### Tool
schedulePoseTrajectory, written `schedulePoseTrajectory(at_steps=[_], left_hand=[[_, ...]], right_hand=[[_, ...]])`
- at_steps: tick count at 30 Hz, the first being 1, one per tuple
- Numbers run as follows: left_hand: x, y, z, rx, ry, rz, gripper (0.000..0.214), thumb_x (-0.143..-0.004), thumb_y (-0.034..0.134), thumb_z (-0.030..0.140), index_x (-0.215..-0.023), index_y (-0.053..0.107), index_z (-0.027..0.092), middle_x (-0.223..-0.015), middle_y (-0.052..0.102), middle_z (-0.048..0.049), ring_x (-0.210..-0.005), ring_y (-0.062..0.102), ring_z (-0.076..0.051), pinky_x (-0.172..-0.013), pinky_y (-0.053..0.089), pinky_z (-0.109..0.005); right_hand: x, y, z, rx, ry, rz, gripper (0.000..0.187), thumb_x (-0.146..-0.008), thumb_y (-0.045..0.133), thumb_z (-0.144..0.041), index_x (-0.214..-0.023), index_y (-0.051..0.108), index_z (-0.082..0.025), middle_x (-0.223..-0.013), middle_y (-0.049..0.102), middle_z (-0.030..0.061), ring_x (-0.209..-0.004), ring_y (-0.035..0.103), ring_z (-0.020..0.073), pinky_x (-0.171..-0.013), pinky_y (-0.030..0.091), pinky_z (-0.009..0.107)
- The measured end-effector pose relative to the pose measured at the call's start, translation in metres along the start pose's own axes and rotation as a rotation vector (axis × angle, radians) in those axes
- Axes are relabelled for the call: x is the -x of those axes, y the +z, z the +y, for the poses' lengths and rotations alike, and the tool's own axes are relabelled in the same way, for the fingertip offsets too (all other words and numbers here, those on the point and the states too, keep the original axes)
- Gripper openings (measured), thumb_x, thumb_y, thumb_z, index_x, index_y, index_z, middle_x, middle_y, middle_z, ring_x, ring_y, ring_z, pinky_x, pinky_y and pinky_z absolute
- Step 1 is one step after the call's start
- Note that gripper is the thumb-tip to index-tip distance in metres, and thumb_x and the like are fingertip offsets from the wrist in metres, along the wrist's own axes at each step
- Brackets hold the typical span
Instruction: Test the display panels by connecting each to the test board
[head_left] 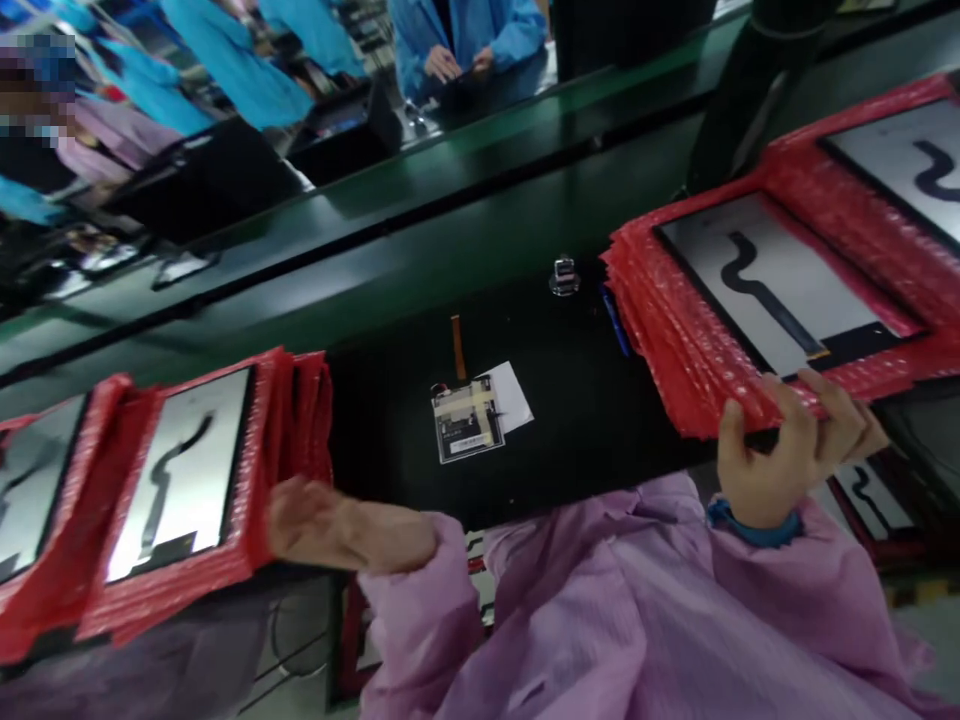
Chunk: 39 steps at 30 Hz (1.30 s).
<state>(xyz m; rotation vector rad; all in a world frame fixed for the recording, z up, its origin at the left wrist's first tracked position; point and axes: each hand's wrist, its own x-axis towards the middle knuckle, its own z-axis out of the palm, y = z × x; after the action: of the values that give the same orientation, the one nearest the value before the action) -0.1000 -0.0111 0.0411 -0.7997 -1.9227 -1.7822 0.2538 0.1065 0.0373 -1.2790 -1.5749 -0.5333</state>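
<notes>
My right hand [799,445] has its fingers apart at the near edge of a stack of red bubble-wrap bags [660,340]. Its fingertips are close to a display panel [780,270] lying on top, grey with a dark curved flex cable; whether they touch it I cannot tell. My left hand [345,525] is blurred beside the left stack of red bubble-wrap bags [289,420], its fingers not clear. On that stack lies another display panel [187,460] with a dark flex cable. Between the hands, a small circuit board [469,415] with tape strips lies on the black work surface [585,400].
An orange ribbon cable [458,345] and a white paper piece [514,395] lie by the board. Farther back are a small metal-and-clear object [565,275] and a blue pen [615,320]. A dark post [742,100] rises behind the right stack. Co-workers in blue [469,50] sit across.
</notes>
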Motion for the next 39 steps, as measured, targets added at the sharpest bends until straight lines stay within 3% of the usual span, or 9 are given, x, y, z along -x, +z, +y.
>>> schedulePoseTrajectory(at_steps=[2, 4, 9, 16, 21, 25, 27, 31, 39], left_hand=[[0.036, 0.031, 0.029, 0.387, -0.005, -0.102, 0.037, -0.084, 0.059, 0.041, -0.116, 0.047, 0.026, -0.127, 0.056, -0.0043, -0.130, 0.053, -0.024, -0.116, 0.040, -0.049], [0.067, 0.055, 0.057, 0.537, -0.149, -0.370, 0.025, -0.091, 0.058, 0.027, -0.115, 0.057, 0.022, -0.117, 0.064, -0.0051, -0.114, 0.064, -0.021, -0.106, 0.050, -0.045], [0.112, 0.089, 0.119, 0.830, -0.453, -0.974, 0.025, -0.099, 0.056, 0.037, -0.114, 0.065, 0.019, -0.108, 0.072, -0.0099, -0.102, 0.072, -0.021, -0.094, 0.058, -0.039], [0.124, 0.132, 0.167, 1.058, -1.041, -1.437, 0.058, -0.083, 0.070, 0.063, -0.122, 0.062, 0.021, -0.109, 0.073, -0.0080, -0.098, 0.072, -0.024, -0.085, 0.060, -0.037], [0.122, 0.151, 0.177, 0.974, -1.152, -1.413, 0.043, -0.071, 0.085, 0.048, -0.092, 0.067, 0.016, -0.088, 0.072, -0.0037, -0.089, 0.071, -0.020, -0.086, 0.056, -0.033], [0.115, 0.148, 0.177, 0.961, -1.113, -1.333, 0.037, -0.062, 0.090, 0.032, -0.088, 0.069, 0.015, -0.081, 0.072, 0.0001, -0.075, 0.069, -0.014, -0.079, 0.056, -0.029], [0.106, 0.138, 0.172, 0.946, -1.147, -1.261, 0.040, -0.061, 0.090, 0.031, -0.092, 0.071, 0.015, -0.085, 0.074, -0.0015, -0.078, 0.072, -0.017, -0.078, 0.058, -0.031], [0.079, 0.105, 0.141, 0.803, -1.238, -1.083, 0.051, -0.056, 0.093, 0.029, -0.102, 0.072, 0.016, -0.090, 0.078, -0.0043, -0.083, 0.076, -0.025, -0.079, 0.063, -0.037], [0.076, 0.038, 0.067, 0.472, -1.401, -0.977, 0.062, -0.054, 0.092, 0.031, -0.109, 0.068, 0.013, -0.081, 0.077, -0.0060, -0.071, 0.076, -0.026, -0.073, 0.064, -0.040]], right_hand=[[0.001, -0.004, 0.014, 0.002, 0.024, -0.078, 0.037, -0.087, 0.069, -0.029, -0.123, 0.070, -0.021, -0.124, 0.068, 0.0151, -0.114, 0.060, 0.0357, -0.100, 0.043, 0.059], [0.000, -0.005, 0.022, -0.035, 0.034, -0.113, 0.031, -0.091, 0.065, -0.032, -0.120, 0.071, -0.023, -0.122, 0.069, 0.0129, -0.114, 0.060, 0.0331, -0.102, 0.043, 0.057], [-0.011, -0.006, 0.027, -0.105, 0.079, -0.111, 0.018, -0.092, 0.066, -0.030, -0.106, 0.077, -0.024, -0.109, 0.073, 0.0095, -0.105, 0.063, 0.0286, -0.095, 0.047, 0.049], [-0.015, -0.020, 0.014, -0.185, -0.036, -0.075, 0.030, -0.088, 0.068, -0.013, -0.109, 0.076, -0.031, -0.099, 0.072, 0.0043, -0.095, 0.062, 0.0224, -0.088, 0.048, 0.042], [-0.011, -0.029, -0.015, -0.334, -0.255, -0.251, 0.032, -0.085, 0.070, -0.008, -0.108, 0.075, -0.031, -0.099, 0.072, 0.0014, -0.098, 0.061, 0.0184, -0.095, 0.051, 0.039], [-0.005, -0.032, -0.020, -0.339, -0.313, -0.253, 0.013, -0.091, 0.069, -0.029, -0.104, 0.072, -0.027, -0.107, 0.069, 0.0049, -0.105, 0.058, 0.0215, -0.096, 0.053, 0.041], [-0.001, -0.037, -0.014, -0.314, -0.291, -0.188, 0.022, -0.098, 0.056, -0.039, -0.110, 0.072, -0.029, -0.110, 0.066, 0.0067, -0.109, 0.056, 0.0241, -0.096, 0.052, 0.044], [0.002, -0.049, -0.008, -0.310, -0.066, -0.187, 0.048, -0.096, 0.055, -0.030, -0.145, 0.054, -0.030, -0.121, 0.063, 0.0108, -0.118, 0.056, 0.0284, -0.099, 0.049, 0.047], [0.008, -0.031, -0.022, -0.771, 0.580, -0.915, 0.043, -0.098, 0.055, -0.039, -0.138, 0.058, -0.026, -0.127, 0.068, 0.0085, -0.111, 0.067, 0.0204, -0.086, 0.059, 0.033]])
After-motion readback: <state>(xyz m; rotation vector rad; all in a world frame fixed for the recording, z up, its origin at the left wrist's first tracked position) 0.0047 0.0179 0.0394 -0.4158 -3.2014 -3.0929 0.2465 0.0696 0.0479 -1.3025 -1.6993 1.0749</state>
